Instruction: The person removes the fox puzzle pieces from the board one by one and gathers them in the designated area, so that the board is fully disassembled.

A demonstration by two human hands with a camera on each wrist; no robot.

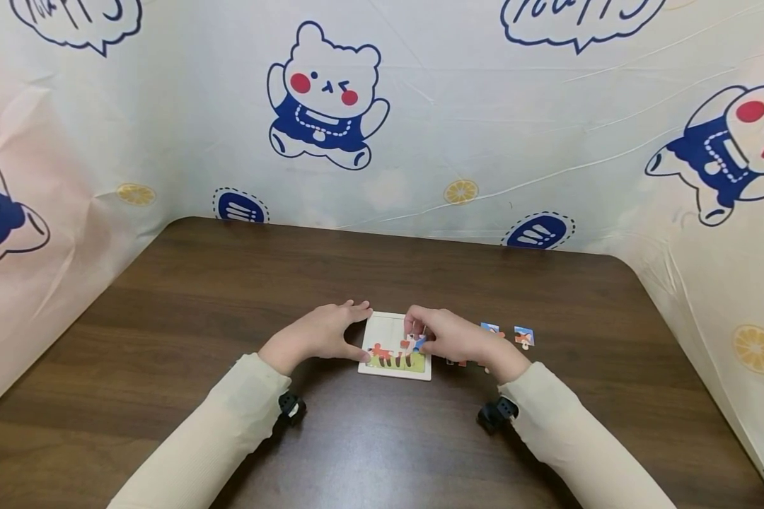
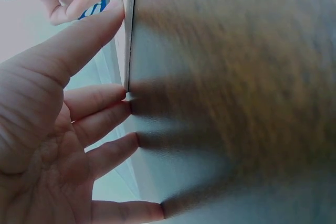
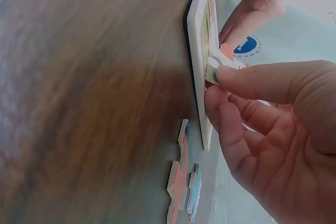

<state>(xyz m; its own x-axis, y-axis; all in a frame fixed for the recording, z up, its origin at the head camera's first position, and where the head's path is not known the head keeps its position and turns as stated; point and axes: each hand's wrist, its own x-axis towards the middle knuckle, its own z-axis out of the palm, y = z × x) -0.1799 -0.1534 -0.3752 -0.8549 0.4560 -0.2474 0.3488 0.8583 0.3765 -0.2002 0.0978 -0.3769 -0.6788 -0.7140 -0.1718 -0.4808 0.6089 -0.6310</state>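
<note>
A small jigsaw puzzle tray (image 1: 395,375) with a pale rim lies on the table. Its lower part holds pieces picturing a red-orange animal (image 1: 380,350) on green; the upper part shows bare backing. My right hand (image 1: 453,335) pinches a puzzle piece (image 1: 414,342) with blue and orange on it, over the tray's right side. In the right wrist view the held piece (image 3: 212,72) is tilted, low against the tray. The left hand (image 1: 321,331) spans the tray's left side, thumb on the near-left corner. Its fingers (image 2: 107,153) are straight, their tips on the table and by the tray's edge.
Loose puzzle pieces lie right of the tray: one blue piece (image 1: 524,335) farthest out, another (image 1: 491,328) nearer, and some partly hidden under the right forearm. A brown wooden table (image 1: 242,283) extends all round, with a printed cloth (image 1: 420,141) behind it.
</note>
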